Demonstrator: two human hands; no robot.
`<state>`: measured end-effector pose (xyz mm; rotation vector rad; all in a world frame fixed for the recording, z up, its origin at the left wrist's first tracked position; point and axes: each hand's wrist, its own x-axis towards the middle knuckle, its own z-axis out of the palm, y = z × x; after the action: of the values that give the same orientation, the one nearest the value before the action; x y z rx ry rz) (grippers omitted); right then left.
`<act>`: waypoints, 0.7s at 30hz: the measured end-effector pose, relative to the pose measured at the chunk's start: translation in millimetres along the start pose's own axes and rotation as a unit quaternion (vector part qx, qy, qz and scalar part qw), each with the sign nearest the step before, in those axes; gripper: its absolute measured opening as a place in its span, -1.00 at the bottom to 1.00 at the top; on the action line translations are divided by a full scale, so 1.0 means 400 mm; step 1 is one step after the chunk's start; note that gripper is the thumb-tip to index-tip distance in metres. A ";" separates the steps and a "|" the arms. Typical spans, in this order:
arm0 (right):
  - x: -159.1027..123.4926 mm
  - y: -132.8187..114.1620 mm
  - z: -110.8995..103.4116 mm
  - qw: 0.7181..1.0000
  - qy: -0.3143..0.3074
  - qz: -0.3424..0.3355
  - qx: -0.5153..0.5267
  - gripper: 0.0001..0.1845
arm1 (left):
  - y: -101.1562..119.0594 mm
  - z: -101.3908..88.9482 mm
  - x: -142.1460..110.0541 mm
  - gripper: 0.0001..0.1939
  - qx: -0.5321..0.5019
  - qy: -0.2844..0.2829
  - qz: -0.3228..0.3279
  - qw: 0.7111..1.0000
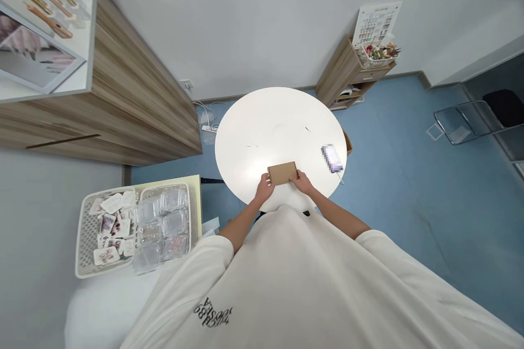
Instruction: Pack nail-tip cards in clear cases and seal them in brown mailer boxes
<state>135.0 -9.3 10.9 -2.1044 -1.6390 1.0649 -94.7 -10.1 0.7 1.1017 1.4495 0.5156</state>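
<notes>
A small kraft cardboard box (pixel 282 173) lies flat near the front edge of the round white table (pixel 274 125). My left hand (pixel 265 186) grips the box's left end, and my right hand (pixel 302 181) grips its right end. The underside of the box is hidden. To the right of my right hand, a phone (pixel 331 158) with a pixelated, blurred surface lies on the tabletop, apart from both hands.
To my left stands a white slotted basket (pixel 88 234) holding printed cards and clear plastic packets. A wood-grain cabinet (pixel 106 103) is at the upper left, a small wooden shelf unit (pixel 344 76) is behind the table, and a metal-framed chair (pixel 470 120) is at the right.
</notes>
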 end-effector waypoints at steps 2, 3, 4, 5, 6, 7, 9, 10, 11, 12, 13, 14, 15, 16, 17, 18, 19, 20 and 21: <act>0.000 -0.007 -0.014 0.998 -0.022 0.020 0.053 -0.67 | 0.012 0.010 -0.002 -0.41 -0.002 -0.001 0.004 1.000; 0.000 -0.007 -0.023 0.997 -0.023 0.025 0.070 -0.67 | 0.018 0.016 -0.002 -0.41 -0.002 0.000 0.007 1.000; -0.001 -0.004 -0.032 0.996 -0.012 0.025 0.083 -0.66 | 0.024 0.025 -0.001 -0.39 -0.002 -0.001 0.009 1.000; -0.002 0.002 -0.043 0.995 0.002 0.027 0.092 -0.64 | 0.030 0.034 0.001 -0.38 0.000 -0.004 0.011 1.000; -0.002 0.010 -0.054 0.994 0.015 0.030 0.099 -0.61 | 0.037 0.046 0.004 -0.38 0.002 -0.010 0.012 1.000; -0.002 0.020 -0.066 0.993 0.026 0.035 0.106 -0.59 | 0.045 0.059 0.009 -0.38 0.005 -0.015 0.013 1.000; -0.001 0.047 -0.094 0.991 0.045 0.046 0.115 -0.56 | 0.065 0.091 0.020 -0.38 0.011 -0.026 0.014 1.000; 0.001 0.063 -0.109 0.990 0.055 0.050 0.116 -0.54 | 0.077 0.111 0.025 -0.37 0.015 -0.030 0.017 0.999; 0.003 0.081 -0.126 0.990 0.065 0.052 0.117 -0.52 | 0.091 0.132 0.031 -0.37 0.018 -0.034 0.021 0.999; 0.005 0.101 -0.145 0.989 0.075 0.053 0.116 -0.50 | 0.105 0.156 0.037 -0.36 0.023 -0.037 0.026 0.999; 0.008 0.123 -0.165 0.988 0.084 0.053 0.115 -0.48 | 0.121 0.182 0.043 -0.35 0.028 -0.039 0.033 0.998; 0.011 0.147 -0.187 0.988 0.091 0.051 0.114 -0.47 | 0.138 0.209 0.049 -0.35 0.033 -0.043 0.042 0.998; 0.015 0.172 -0.211 0.988 0.097 0.048 0.114 -0.47 | 0.155 0.239 0.055 -0.34 0.039 -0.047 0.055 0.997; 0.018 0.198 -0.236 0.987 0.103 0.044 0.115 -0.47 | 0.173 0.270 0.062 -0.32 0.045 -0.051 0.071 0.995; 0.022 0.225 -0.262 0.987 0.108 0.040 0.116 -0.47 | 0.192 0.302 0.070 -0.30 0.052 -0.054 0.088 0.993; 0.026 0.253 -0.289 0.986 0.114 0.039 0.117 -0.47 | 0.211 0.335 0.078 -0.28 0.060 -0.058 0.107 0.991; 0.031 0.282 -0.316 0.985 0.121 0.041 0.119 -0.47 | 0.231 0.369 0.087 -0.26 0.070 -0.061 0.122 0.988; 0.035 0.311 -0.342 0.983 0.129 0.046 0.122 -0.46 | 0.251 0.404 0.096 -0.23 0.083 -0.063 0.133 0.986; 0.040 0.340 -0.367 0.981 0.137 0.055 0.127 -0.45 | 0.271 0.440 0.106 -0.21 0.099 -0.066 0.140 0.983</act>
<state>335.5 -6.1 23.6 -2.0807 -1.2039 0.9124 111.1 26.5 30.0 1.4840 1.2568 0.4907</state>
